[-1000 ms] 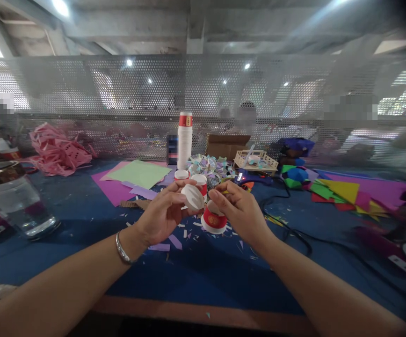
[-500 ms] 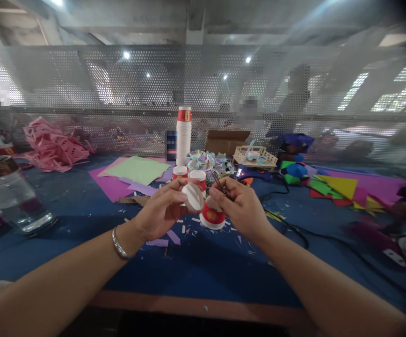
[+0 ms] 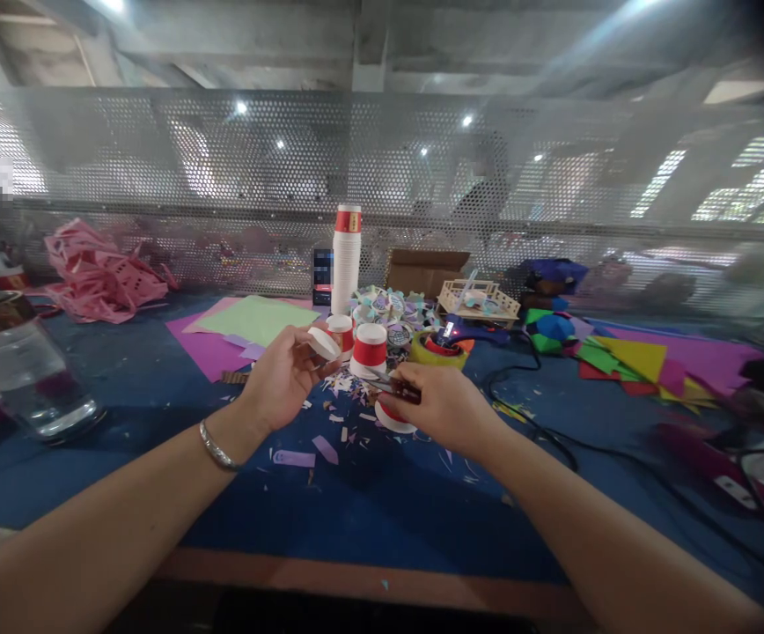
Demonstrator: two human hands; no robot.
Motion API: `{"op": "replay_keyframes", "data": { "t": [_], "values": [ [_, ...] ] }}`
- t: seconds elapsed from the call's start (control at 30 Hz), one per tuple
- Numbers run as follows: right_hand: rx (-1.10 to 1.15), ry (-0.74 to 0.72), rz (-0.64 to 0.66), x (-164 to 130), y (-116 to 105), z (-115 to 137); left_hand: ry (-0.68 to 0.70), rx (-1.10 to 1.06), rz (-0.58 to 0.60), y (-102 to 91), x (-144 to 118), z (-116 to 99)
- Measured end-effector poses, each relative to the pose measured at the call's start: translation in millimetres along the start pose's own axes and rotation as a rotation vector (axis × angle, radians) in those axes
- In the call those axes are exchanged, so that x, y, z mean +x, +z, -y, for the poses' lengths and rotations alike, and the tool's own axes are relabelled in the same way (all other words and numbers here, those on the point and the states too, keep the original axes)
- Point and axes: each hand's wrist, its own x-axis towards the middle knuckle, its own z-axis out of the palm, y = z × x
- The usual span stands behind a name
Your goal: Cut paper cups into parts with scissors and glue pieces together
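My left hand (image 3: 281,380) grips a small white cut-off paper cup base (image 3: 324,342) and holds it out toward a short red-and-white cup piece (image 3: 370,349) standing on the blue table (image 3: 369,502). My right hand (image 3: 439,407) lies low on the table with its fingers closed on a pair of scissors (image 3: 392,387). A red-and-white cup piece (image 3: 391,416) sits under that hand, partly hidden. Paper scraps lie scattered between the two hands.
A tall stack of paper cups (image 3: 346,259) stands behind. A yellow tape roll (image 3: 438,351), coloured paper sheets (image 3: 250,328), folded paper shapes (image 3: 626,359), a black cable (image 3: 540,431), a glass jar (image 3: 16,365) at the left and a perforated screen (image 3: 382,185) at the back surround the work.
Both hands came apart and went down. My left hand moved left and forward with the white cup base. My right hand dropped to the table with the scissors and the red cup piece.
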Motion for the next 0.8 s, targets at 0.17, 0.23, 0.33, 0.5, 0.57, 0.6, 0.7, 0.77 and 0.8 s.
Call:
{"op": "replay_keyframes", "data": {
  "t": [0.17,0.23,0.33,0.5,0.57,0.6,0.7,0.77,0.8],
  "values": [
    [-0.007,0.034,-0.050,-0.6,-1.2,-3.2,0.016,0.006,-0.025,-0.2,1.7,-0.7],
    [-0.034,0.058,-0.043,-1.2,-1.3,-3.8,0.031,0.007,-0.033,0.0,1.7,-0.8],
    [-0.093,0.084,0.007,-1.3,-1.6,-4.2,0.048,0.016,-0.025,0.3,1.3,-0.4],
    [-0.003,-0.017,-0.065,-1.0,-6.1,-8.8,0.045,0.037,-0.008,0.1,0.5,1.0],
    [0.066,-0.057,-0.152,-1.2,-10.3,-13.0,0.032,0.052,0.004,0.2,0.4,1.5],
    [0.097,-0.062,-0.196,-1.3,-13.0,-15.7,0.024,0.060,0.001,0.4,0.3,1.7],
    [0.165,-0.066,-0.371,-0.3,-24.0,-25.3,-0.002,0.078,-0.026,1.3,-0.3,1.6],
    [0.163,-0.049,-0.494,1.2,-34.9,-32.3,-0.012,0.080,-0.022,2.4,-1.3,1.2],
    [0.161,-0.051,-0.561,2.2,-41.6,-35.6,-0.016,0.078,-0.017,2.9,-1.9,1.0]
  ]
}}
